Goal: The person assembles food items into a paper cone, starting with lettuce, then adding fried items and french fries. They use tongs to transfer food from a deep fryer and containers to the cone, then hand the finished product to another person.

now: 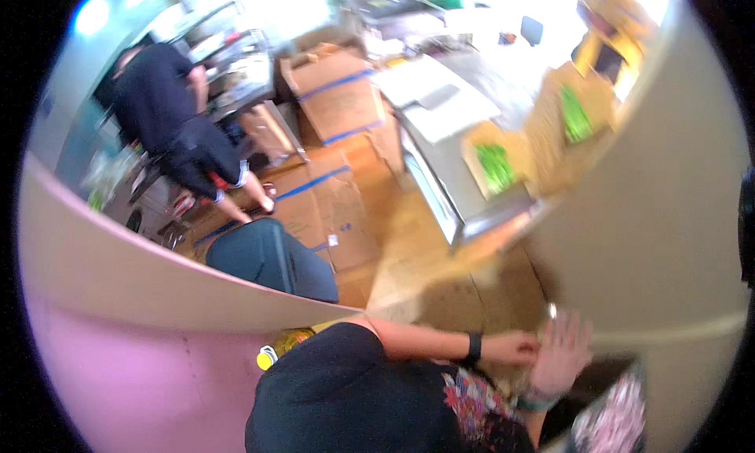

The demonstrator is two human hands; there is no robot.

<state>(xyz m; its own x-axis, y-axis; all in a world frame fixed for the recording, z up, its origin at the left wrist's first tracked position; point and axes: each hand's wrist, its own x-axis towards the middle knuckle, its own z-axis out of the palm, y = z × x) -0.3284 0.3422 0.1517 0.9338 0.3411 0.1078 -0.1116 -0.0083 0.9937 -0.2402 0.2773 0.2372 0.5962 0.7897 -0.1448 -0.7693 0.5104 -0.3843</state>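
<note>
Bottle with yellow cap is holding golden liquid, near left; brown containers are holding greens, far right. Near right, right hand is spreading unclasped above crumpled pinkish wrapping; left hand's grip is remaining indeterminable.

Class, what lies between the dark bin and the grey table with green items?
Flattened cardboard, then orange-brown flooring, as the head view shows.

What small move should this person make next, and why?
Perhaps ease the left hand clear of the right hand: the right is spread open, the left looks curled close beside it, and neither clearly holds anything.
</note>
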